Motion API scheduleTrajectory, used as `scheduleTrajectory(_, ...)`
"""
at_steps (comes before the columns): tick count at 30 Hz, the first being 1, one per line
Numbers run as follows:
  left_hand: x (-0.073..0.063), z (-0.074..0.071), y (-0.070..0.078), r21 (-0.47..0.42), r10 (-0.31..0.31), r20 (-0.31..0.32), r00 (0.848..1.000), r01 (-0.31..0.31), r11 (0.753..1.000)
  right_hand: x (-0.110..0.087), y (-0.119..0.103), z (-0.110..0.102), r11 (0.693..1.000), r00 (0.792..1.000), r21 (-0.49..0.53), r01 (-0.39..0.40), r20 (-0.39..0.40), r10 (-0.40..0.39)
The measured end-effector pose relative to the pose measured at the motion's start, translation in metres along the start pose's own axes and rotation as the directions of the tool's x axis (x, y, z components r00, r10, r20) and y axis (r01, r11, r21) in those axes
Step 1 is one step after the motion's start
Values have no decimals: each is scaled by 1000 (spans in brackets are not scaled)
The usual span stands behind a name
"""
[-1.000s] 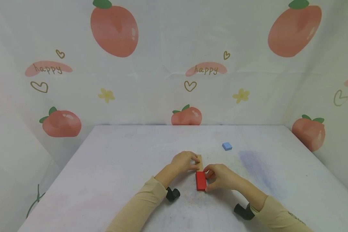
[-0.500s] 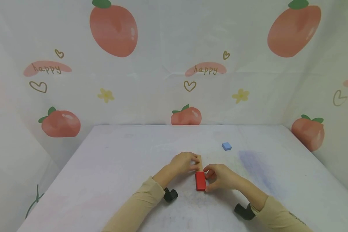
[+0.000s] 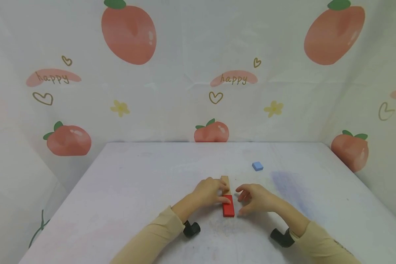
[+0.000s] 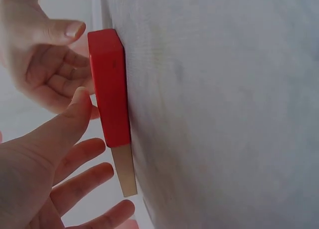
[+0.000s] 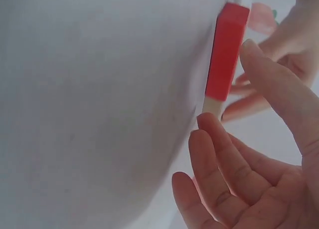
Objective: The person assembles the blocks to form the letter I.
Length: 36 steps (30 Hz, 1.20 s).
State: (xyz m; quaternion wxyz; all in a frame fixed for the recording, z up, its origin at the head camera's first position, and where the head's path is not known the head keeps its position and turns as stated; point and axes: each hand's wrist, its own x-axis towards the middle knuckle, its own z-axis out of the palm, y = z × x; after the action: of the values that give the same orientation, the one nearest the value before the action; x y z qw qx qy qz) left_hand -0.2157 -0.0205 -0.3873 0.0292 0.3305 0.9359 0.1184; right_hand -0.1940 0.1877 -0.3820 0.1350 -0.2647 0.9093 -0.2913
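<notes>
A red block point(image 3: 228, 211) lies on the table end to end with a plain wooden block point(image 3: 224, 179), which continues from its far end. My left hand point(image 3: 207, 192) is over their left side, its thumb overlapping the red block in the head view and its fingers spread across the wooden one. In the left wrist view, these fingers are relaxed and hold nothing. Just right of the red block, a small gap away, my right hand point(image 3: 258, 200) has its thumb and fingers parted with nothing between them. Part of the wooden block is hidden behind the left fingers.
Farther back and to the right sits a small light-blue block point(image 3: 257, 166). Black wrist devices point(image 3: 192, 230) protrude under both sleeves. A white cloth point(image 3: 171, 91) printed with peaches hangs behind the table point(image 3: 145, 165).
My right hand has let go of the red block's side and drawn back right. The left hand has shifted nearer, its thumb coming over the red block. The blocks stay in place.
</notes>
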Motion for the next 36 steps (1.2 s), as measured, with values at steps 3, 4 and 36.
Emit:
scheduleTrajectory(3, -2, 0, 3, 30, 1, -3, 1000, -1, 1000, -1, 2, -3, 1000, 1000, 13, -23, -3, 23)
scheduleTrajectory(4, -3, 0, 3, 37, -2, -3, 1000, 2, 999, -1, 3, -5, 1000, 1000, 15, -27, -5, 27)
scheduleTrajectory(36, -3, 3, 11, 43, -94, 32, 995, 93, 995, 3, 46, -32, 986, 980, 74, -152, -122, 160)
